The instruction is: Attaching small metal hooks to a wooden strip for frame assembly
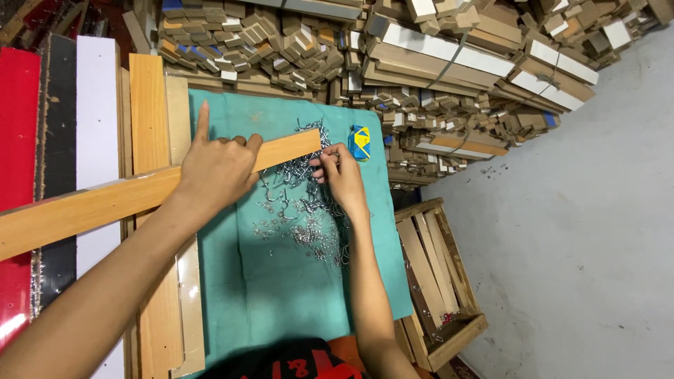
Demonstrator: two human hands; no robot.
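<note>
Fingers of the left hand clasp the wooden strip; right hand pinches metal hooks.

Small blue-and-yellow packet on the green cloth, beside the metal hooks
</note>
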